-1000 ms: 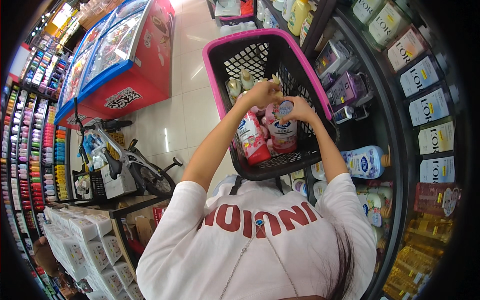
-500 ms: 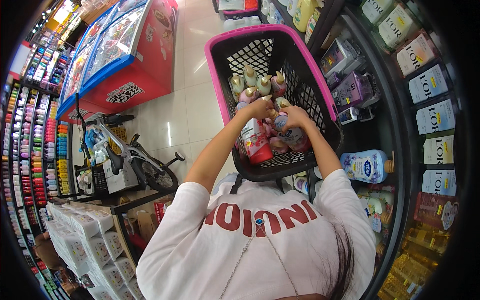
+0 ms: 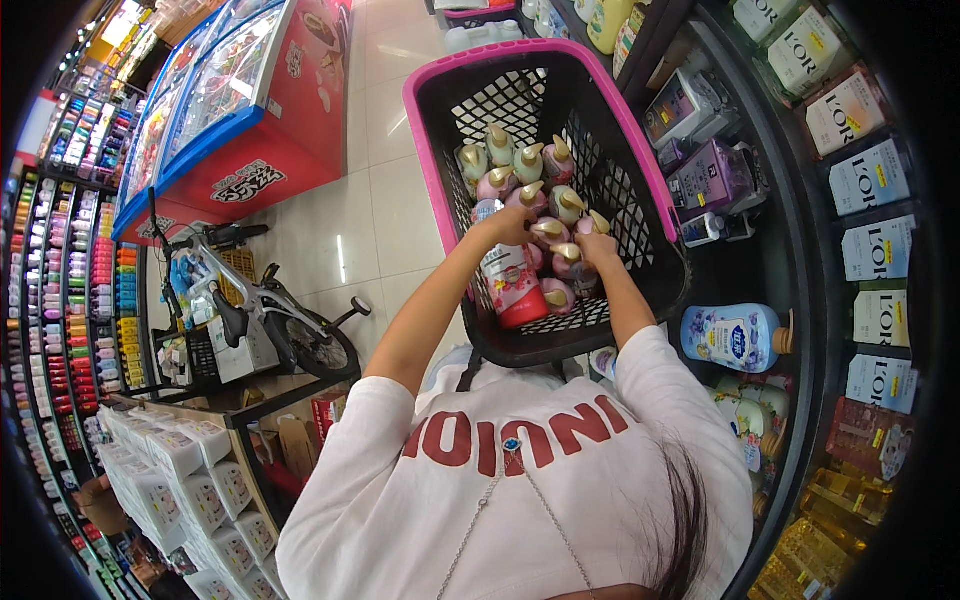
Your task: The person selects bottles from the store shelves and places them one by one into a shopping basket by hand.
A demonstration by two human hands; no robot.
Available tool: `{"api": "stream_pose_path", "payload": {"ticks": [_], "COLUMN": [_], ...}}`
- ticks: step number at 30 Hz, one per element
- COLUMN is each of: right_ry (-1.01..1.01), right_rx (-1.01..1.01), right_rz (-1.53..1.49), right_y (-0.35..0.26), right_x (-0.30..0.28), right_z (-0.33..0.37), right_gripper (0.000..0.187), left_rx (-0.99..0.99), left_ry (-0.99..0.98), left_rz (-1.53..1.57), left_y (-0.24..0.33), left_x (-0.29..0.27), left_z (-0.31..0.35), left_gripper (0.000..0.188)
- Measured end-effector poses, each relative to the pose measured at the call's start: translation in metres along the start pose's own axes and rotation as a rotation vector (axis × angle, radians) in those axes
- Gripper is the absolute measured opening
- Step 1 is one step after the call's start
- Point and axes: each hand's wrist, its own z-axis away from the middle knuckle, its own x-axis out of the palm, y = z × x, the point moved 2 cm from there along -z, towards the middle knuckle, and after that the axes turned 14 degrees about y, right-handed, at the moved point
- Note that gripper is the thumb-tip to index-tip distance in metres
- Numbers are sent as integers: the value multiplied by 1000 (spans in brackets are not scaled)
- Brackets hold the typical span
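Inside a black mesh basket with a pink rim [image 3: 428, 165] stand several pump bottles [image 3: 527, 163], pink or pale green-white with gold pump heads. My left hand [image 3: 511, 226] is down among them, its fingers curled beside a pink pump bottle [image 3: 549, 234]; what they grip, if anything, is hidden. Closed round the upper part of another pump bottle [image 3: 594, 223] at the basket's right side is my right hand [image 3: 599, 250]. A white and red bottle with a red cap [image 3: 514, 284] leans near my left wrist.
Shelves of boxed goods [image 3: 868, 183] run along the right, with a blue bottle [image 3: 735, 338] lying close to my right elbow. A bicycle [image 3: 265, 310] stands at the left below a red and blue chest freezer [image 3: 270, 150]. White packs [image 3: 190, 480] are stacked at lower left.
The pump bottle that lay tilted between my hands now stands among the others. My hands have drawn slightly apart, the right one resting lower at the basket's right side.
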Motion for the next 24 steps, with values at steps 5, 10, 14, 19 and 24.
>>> {"api": "stream_pose_path", "payload": {"ticks": [5, 10, 14, 19, 24], "right_ry": [-143, -156, -190, -264, -233], "right_rx": [-128, -80, 11, -29, 14], "right_rz": [42, 102, 92, 87, 77], "right_y": [-7, -11, -17, -5, -9], "right_x": [6, 17, 13, 2, -3], "right_z": [8, 2, 12, 13, 13], "right_gripper": [41, 43, 34, 43, 33], "left_rx": [-8, 7, -34, -15, 33], "left_ry": [40, 64, 93, 163, 87], "left_rz": [4, 28, 62, 61, -17], "left_y": [-2, -9, -13, -8, -6], "left_x": [-1, 2, 4, -3, 1], "left_z": [9, 7, 11, 13, 13], "left_gripper": [47, 47, 44, 42, 45]}}
